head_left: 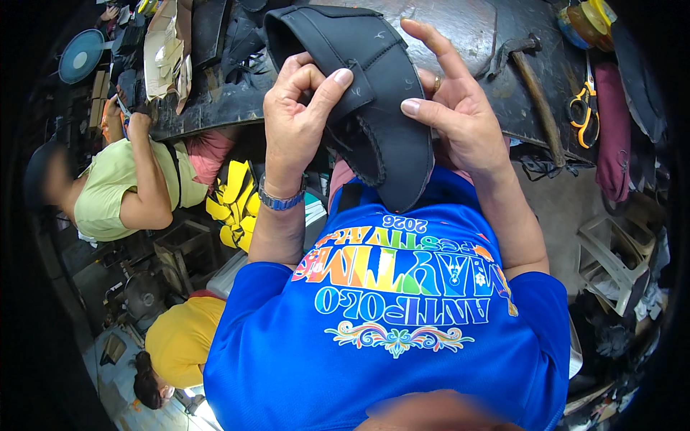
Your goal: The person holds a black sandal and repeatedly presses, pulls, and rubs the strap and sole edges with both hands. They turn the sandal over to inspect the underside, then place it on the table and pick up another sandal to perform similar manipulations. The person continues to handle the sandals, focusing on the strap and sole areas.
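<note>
I hold a black shoe upper [395,133] over the near edge of the workbench [237,105], left hand [296,108] pinching its strap [353,99], right hand [460,108] spread, thumb touching; panels look joined, pale marks [379,35] show, no sole fitted yet

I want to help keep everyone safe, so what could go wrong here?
The left grip pinches a flap on the black shoe-like piece; pulling hard might crease it.
The hammer's handle reaches the table's edge, so a bump could knock it down.
The orange-handled scissors lie nearby; reaching there without looking might hurt fingers.
</note>
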`<state>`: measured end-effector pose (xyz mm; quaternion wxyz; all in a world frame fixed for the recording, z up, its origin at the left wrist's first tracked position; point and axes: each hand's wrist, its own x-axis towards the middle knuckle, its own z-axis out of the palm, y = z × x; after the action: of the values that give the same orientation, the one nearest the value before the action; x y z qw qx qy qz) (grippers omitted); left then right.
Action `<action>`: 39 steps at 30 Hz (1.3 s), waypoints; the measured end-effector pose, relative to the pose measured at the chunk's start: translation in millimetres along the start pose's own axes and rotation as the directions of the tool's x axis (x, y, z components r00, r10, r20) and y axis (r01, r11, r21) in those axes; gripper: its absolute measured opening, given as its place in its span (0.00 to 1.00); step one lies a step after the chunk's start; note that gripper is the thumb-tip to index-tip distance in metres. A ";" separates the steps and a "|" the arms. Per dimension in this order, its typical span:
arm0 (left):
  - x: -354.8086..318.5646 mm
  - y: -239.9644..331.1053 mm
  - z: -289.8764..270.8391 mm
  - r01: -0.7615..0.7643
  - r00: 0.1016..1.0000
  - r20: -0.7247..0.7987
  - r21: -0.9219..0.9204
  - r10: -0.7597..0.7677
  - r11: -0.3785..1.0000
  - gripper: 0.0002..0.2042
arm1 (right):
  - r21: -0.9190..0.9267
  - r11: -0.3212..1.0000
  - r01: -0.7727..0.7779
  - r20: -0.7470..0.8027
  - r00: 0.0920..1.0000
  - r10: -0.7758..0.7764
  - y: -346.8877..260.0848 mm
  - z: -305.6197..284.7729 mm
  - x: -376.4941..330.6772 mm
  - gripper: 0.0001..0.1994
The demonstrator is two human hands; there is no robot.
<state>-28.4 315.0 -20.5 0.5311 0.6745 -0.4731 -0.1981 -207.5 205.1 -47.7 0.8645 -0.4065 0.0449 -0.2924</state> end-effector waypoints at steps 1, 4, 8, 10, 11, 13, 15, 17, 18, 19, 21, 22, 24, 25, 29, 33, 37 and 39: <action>0.4 -0.4 -1.8 0.018 1.000 0.008 -0.022 -0.018 1.000 0.14 | 0.016 1.000 -0.007 0.003 1.000 0.007 0.0 0.3 -0.1 0.38; 0.8 -1.5 -8.3 0.083 0.995 0.070 -0.124 -0.075 0.989 0.14 | 0.063 0.997 -0.037 0.020 0.999 0.036 0.8 0.1 0.0 0.39; 2.5 -4.0 -12.5 0.079 0.993 0.095 -0.142 -0.066 0.987 0.14 | 0.088 0.994 -0.059 0.024 0.998 0.057 3.7 -0.4 0.2 0.40; 2.1 -4.1 -12.4 0.067 0.995 0.087 -0.119 -0.057 0.991 0.14 | 0.094 0.994 -0.063 0.025 0.998 0.061 4.7 -1.0 0.5 0.40; 1.4 -4.1 -11.4 0.051 0.996 0.073 -0.102 -0.044 0.993 0.14 | 0.097 0.993 -0.066 0.026 0.998 0.064 5.1 -1.4 1.1 0.40; -0.8 -3.5 -7.7 0.017 0.999 0.036 -0.062 -0.015 0.998 0.13 | 0.101 0.993 -0.065 0.038 0.997 0.061 6.0 -1.2 1.2 0.40; -3.8 -2.7 -3.0 -0.023 1.000 -0.015 -0.022 0.022 0.999 0.13 | 0.101 0.993 -0.057 0.026 0.998 0.055 6.1 -0.8 0.8 0.40; -5.7 -2.3 2.0 -0.069 0.996 -0.052 0.031 0.071 0.997 0.13 | 0.090 0.995 -0.045 0.001 0.999 0.045 5.3 -0.5 -0.1 0.40; -6.1 -2.3 4.4 -0.096 0.993 -0.063 0.065 0.100 0.993 0.13 | 0.086 0.995 -0.040 -0.019 0.999 0.042 5.1 0.1 -0.7 0.40; -6.7 -2.1 6.4 -0.112 0.990 -0.076 0.103 0.120 0.988 0.13 | 0.075 0.996 -0.037 -0.025 0.999 0.039 3.3 -0.5 -0.8 0.40; -7.7 -1.4 9.9 -0.110 0.990 -0.080 0.075 0.116 0.991 0.13 | 0.061 0.996 -0.062 -0.019 0.998 0.064 1.1 -0.5 -0.1 0.40; -8.4 -0.8 11.3 -0.102 0.991 -0.083 0.064 0.107 0.993 0.13 | 0.058 0.994 -0.091 -0.009 0.996 0.091 -0.3 -1.0 1.5 0.41; -7.8 -0.1 13.7 -0.126 0.987 -0.084 0.083 0.133 0.988 0.12 | 0.018 0.994 -0.104 -0.043 0.994 0.104 -0.2 1.2 4.9 0.42; -7.4 0.3 14.8 -0.143 0.985 -0.081 0.105 0.152 0.984 0.12 | -0.018 0.996 -0.090 -0.086 0.992 0.088 1.0 3.2 7.6 0.43; -8.8 2.4 16.0 -0.146 0.985 -0.073 0.136 0.157 0.980 0.12 | -0.133 0.989 -0.059 -0.128 0.991 0.042 2.2 8.4 17.0 0.44; -13.1 3.4 14.9 -0.137 0.984 -0.090 0.154 0.153 0.978 0.11 | -0.176 0.983 -0.056 -0.107 0.993 0.038 0.5 8.5 19.9 0.43; -8.4 2.9 10.8 -0.039 0.997 -0.064 0.111 0.047 0.993 0.20 | -0.204 0.978 -0.050 -0.099 0.995 0.030 3.6 8.3 20.2 0.46; -3.9 3.8 7.3 0.006 1.000 -0.013 0.005 -0.006 1.000 0.22 | -0.198 0.979 -0.058 -0.115 0.993 0.035 5.5 9.5 19.8 0.47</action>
<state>-37.5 314.5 -20.6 0.5317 0.6785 -0.4683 -0.1942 -185.7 203.5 -42.2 0.8218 -0.4737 0.1316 -0.2882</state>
